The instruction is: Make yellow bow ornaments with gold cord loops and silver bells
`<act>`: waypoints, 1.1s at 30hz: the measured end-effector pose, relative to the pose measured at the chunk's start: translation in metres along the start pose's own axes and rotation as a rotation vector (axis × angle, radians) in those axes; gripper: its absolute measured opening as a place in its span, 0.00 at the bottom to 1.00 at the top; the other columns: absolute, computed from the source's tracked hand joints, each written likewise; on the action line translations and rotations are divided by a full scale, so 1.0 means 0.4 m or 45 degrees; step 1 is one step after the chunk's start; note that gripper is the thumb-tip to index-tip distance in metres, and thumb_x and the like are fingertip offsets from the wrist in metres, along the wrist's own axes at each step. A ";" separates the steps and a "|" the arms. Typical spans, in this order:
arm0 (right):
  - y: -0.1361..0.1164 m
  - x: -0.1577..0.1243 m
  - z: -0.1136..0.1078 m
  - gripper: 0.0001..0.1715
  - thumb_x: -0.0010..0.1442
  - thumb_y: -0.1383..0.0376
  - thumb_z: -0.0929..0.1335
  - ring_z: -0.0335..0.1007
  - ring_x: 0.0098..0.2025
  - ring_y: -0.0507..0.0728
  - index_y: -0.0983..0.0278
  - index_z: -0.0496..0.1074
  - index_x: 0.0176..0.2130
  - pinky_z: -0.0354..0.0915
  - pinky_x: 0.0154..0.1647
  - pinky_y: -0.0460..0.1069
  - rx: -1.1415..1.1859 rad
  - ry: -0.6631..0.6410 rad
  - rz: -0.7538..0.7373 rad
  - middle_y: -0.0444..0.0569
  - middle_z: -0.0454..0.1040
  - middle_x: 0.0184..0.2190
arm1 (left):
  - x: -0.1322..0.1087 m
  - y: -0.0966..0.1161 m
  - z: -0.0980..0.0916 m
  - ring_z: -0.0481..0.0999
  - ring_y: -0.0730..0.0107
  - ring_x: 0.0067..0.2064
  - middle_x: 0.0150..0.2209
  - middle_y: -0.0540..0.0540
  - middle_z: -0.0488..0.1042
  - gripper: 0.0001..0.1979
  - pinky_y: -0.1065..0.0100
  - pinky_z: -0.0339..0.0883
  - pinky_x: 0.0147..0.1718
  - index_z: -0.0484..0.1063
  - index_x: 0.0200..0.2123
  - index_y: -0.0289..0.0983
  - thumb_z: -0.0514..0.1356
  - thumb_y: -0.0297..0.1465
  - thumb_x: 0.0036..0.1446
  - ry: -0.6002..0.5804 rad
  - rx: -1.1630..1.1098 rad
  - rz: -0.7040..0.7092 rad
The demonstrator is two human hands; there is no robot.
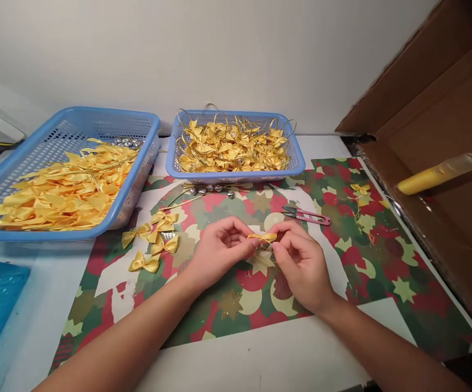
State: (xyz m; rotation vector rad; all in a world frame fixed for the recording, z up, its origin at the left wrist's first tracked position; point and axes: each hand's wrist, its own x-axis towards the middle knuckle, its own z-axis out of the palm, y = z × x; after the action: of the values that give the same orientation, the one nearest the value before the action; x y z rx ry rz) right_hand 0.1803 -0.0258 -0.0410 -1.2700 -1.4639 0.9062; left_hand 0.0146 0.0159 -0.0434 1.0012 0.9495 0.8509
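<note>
A small yellow ribbon bow (265, 238) is pinched between my two hands over the patterned paper. My left hand (223, 247) grips its left end with thumb and forefinger. At the other end, my right hand (301, 261) holds it the same way, fingers curled. Thin gold cord seems to run along the bow, though the fingers partly hide it. Left of my hands lie several loose yellow bows (165, 245). Beyond them, several silver jingle bells (210, 189) rest beside gold cords. Pink-handled thread snips (307, 215) lie just past my right hand.
A blue basket (115, 218) of yellow bows stands at left. Another blue basket (236, 175) at the back holds bows with gold cords. A cardboard box (443, 109) with a yellow tube (440, 174) borders the right side. One bow (360, 189) with cord lies at right.
</note>
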 end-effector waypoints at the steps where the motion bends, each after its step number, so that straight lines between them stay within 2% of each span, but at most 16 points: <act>1: -0.001 0.000 0.000 0.18 0.62 0.68 0.64 0.68 0.40 0.55 0.63 0.59 0.22 0.65 0.35 0.48 -0.004 -0.003 0.004 0.50 0.70 0.37 | -0.001 -0.003 0.000 0.72 0.76 0.24 0.24 0.50 0.75 0.15 0.74 0.69 0.24 0.71 0.26 0.35 0.72 0.37 0.44 -0.002 -0.001 0.001; 7: -0.005 -0.001 0.002 0.17 0.61 0.70 0.64 0.69 0.39 0.54 0.63 0.58 0.21 0.66 0.37 0.49 -0.032 -0.002 -0.037 0.49 0.71 0.37 | -0.003 -0.016 0.006 0.73 0.74 0.27 0.25 0.49 0.75 0.14 0.73 0.69 0.25 0.70 0.22 0.35 0.73 0.33 0.43 0.050 -0.017 0.070; 13: -0.010 -0.001 0.003 0.17 0.59 0.71 0.64 0.70 0.39 0.55 0.62 0.58 0.22 0.67 0.38 0.49 -0.077 0.006 -0.093 0.49 0.70 0.36 | -0.004 -0.016 0.011 0.73 0.73 0.27 0.25 0.49 0.75 0.16 0.73 0.69 0.24 0.68 0.20 0.36 0.73 0.34 0.41 0.136 0.006 0.110; 33: -0.006 0.000 0.013 0.16 0.59 0.76 0.64 0.70 0.37 0.50 0.64 0.58 0.22 0.66 0.36 0.45 -0.154 0.066 -0.261 0.47 0.70 0.35 | -0.009 -0.017 0.013 0.74 0.73 0.28 0.25 0.48 0.76 0.10 0.74 0.70 0.25 0.69 0.21 0.36 0.68 0.24 0.47 0.134 0.066 0.249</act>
State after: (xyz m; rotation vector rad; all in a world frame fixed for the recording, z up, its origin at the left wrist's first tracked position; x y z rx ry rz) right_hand 0.1745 -0.0260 -0.0399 -1.1955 -1.5942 0.6526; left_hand 0.0192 0.0089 -0.0478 1.1155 0.9778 1.0555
